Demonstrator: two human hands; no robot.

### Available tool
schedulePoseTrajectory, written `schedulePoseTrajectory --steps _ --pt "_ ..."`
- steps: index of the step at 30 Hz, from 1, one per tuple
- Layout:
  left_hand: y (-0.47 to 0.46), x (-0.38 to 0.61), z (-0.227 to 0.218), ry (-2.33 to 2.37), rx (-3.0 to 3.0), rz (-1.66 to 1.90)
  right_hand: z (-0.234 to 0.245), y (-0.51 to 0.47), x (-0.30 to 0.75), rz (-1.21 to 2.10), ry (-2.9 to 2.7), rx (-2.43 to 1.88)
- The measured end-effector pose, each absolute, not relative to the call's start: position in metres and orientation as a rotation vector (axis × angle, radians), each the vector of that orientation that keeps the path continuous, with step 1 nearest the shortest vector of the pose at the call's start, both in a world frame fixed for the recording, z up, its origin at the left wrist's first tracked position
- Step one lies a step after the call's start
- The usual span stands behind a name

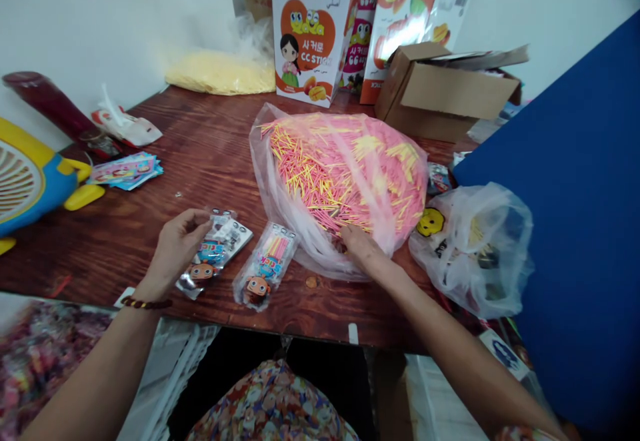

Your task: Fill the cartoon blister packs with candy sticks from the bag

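Observation:
My left hand [175, 247] grips a small clear printed packet [215, 251] near the table's front edge; the packet rests partly on the wood. A second packet [265, 266], filled with pink and yellow sticks, lies flat just right of it. My right hand [363, 247] reaches into the open mouth of a big clear bag [345, 181] heaped with pink and yellow sticks. Its fingers are buried among the sticks, so what they hold is hidden.
On the brown wooden table [215, 141] stand CC Stick cartons [310, 27] and an open cardboard box [440, 87] at the back. A clear bag of small items [475, 247] lies right, a blue board [575, 194] beyond it. A yellow-blue fan [30, 181] and flat packets [125, 171] sit left.

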State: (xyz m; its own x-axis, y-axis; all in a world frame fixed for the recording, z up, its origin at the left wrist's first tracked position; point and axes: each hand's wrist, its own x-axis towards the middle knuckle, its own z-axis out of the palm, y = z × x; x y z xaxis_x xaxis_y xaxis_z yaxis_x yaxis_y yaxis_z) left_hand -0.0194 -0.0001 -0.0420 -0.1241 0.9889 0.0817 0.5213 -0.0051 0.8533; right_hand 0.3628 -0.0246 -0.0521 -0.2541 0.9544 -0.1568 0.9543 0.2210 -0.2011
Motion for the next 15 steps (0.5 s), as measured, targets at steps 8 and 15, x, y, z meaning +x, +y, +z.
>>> schedulePoseTrajectory --steps 8,15 --pt "-0.007 -0.015 -0.025 1.658 1.517 1.082 -0.067 -0.013 0.376 0.962 -1.668 -1.608" --pt "-0.007 -0.005 -0.02 1.586 1.4 1.121 -0.08 -0.024 0.36 1.249 -1.202 -1.242"
